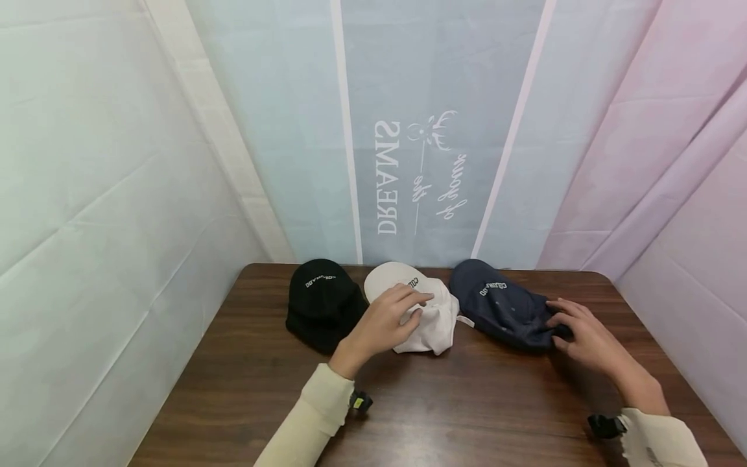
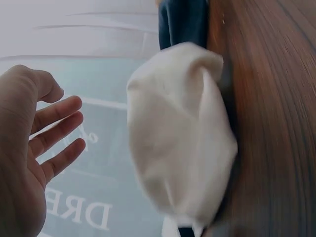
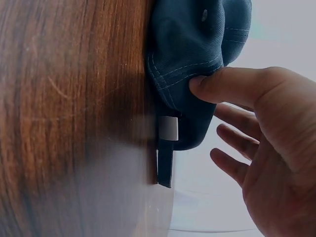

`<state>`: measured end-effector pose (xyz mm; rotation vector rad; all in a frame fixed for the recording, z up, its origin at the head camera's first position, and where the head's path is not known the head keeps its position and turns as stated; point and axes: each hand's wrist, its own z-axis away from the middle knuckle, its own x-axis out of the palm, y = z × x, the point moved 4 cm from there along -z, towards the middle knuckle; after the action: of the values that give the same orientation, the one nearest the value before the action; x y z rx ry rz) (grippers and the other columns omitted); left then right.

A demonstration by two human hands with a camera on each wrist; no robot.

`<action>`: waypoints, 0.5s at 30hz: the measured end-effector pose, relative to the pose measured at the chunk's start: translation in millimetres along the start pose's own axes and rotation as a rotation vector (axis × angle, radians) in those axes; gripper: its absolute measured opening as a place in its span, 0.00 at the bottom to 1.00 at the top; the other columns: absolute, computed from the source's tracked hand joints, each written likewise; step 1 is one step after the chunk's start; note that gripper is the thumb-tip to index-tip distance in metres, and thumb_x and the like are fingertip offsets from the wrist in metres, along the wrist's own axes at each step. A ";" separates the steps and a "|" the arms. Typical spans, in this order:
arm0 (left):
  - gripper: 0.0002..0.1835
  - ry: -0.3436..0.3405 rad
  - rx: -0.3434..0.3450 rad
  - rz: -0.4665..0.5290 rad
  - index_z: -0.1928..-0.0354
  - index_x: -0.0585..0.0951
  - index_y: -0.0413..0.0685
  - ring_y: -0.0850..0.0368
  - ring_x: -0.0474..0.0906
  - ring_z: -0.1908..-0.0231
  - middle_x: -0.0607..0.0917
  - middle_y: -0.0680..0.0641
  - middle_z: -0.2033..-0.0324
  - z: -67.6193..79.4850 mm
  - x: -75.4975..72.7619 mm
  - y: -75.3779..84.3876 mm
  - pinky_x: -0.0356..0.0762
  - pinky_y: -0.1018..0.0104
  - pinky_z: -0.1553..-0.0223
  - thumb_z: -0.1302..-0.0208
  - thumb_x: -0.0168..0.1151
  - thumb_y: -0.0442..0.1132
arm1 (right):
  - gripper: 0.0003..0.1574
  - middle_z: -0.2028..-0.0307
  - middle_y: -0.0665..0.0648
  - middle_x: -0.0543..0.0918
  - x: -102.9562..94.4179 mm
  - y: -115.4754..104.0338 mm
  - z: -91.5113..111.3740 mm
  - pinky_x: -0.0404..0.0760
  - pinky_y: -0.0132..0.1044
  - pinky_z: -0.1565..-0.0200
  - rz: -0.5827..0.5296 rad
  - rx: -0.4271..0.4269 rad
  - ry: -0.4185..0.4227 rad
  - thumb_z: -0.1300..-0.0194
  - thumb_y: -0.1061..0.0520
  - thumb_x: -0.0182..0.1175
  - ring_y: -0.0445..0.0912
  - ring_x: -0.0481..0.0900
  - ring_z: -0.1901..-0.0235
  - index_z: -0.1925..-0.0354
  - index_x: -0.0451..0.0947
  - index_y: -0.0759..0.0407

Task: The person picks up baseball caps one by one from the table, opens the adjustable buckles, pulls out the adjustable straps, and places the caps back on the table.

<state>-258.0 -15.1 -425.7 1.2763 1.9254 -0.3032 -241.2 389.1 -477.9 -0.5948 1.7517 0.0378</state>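
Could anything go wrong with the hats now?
Maybe a little!

1. The right hand has the navy cap only near its back end, so the cap might slip or flop if lifted.

2. The white cap lies close beside the navy one, so a sideways push might bump it crooked.

3. The brims are right at the table's far edge, so pushing forward could squash them against the cloth backdrop.

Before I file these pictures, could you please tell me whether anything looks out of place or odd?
The lettering on the backdrop runs sideways and looks mirrored, so it reads oddly. The white cap looks crumpled, its crown sagging unevenly. I see no spill.
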 end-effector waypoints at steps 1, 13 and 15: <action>0.16 -0.001 0.002 0.014 0.40 0.86 0.47 0.58 0.82 0.52 0.87 0.52 0.53 -3.1 3.3 2.6 0.81 0.66 0.47 0.27 0.64 0.34 | 0.15 0.33 0.74 0.74 0.1 0.1 0.2 0.69 0.70 0.41 0.002 -0.001 0.007 0.44 0.69 0.75 0.75 0.65 0.30 0.57 0.86 0.63; 0.19 -0.023 0.016 0.110 0.38 0.85 0.48 0.64 0.81 0.56 0.87 0.52 0.51 -27.1 37.3 26.4 0.77 0.79 0.53 0.28 0.62 0.31 | 0.09 0.40 0.73 0.81 0.0 -3.1 -4.0 0.75 0.69 0.45 -0.005 0.066 -0.020 0.39 0.67 0.73 0.71 0.74 0.39 0.60 0.86 0.62; 0.19 -0.037 0.009 0.123 0.38 0.85 0.48 0.64 0.81 0.56 0.86 0.52 0.52 -28.7 42.2 28.7 0.77 0.78 0.52 0.28 0.62 0.31 | 0.09 0.41 0.72 0.82 -0.6 -3.5 -5.0 0.76 0.70 0.44 -0.013 0.084 -0.034 0.38 0.67 0.72 0.71 0.75 0.39 0.58 0.86 0.63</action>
<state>-254.8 43.2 -431.0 1.3795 1.8073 -0.2710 -244.2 384.7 -475.0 -0.5412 1.7079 -0.0344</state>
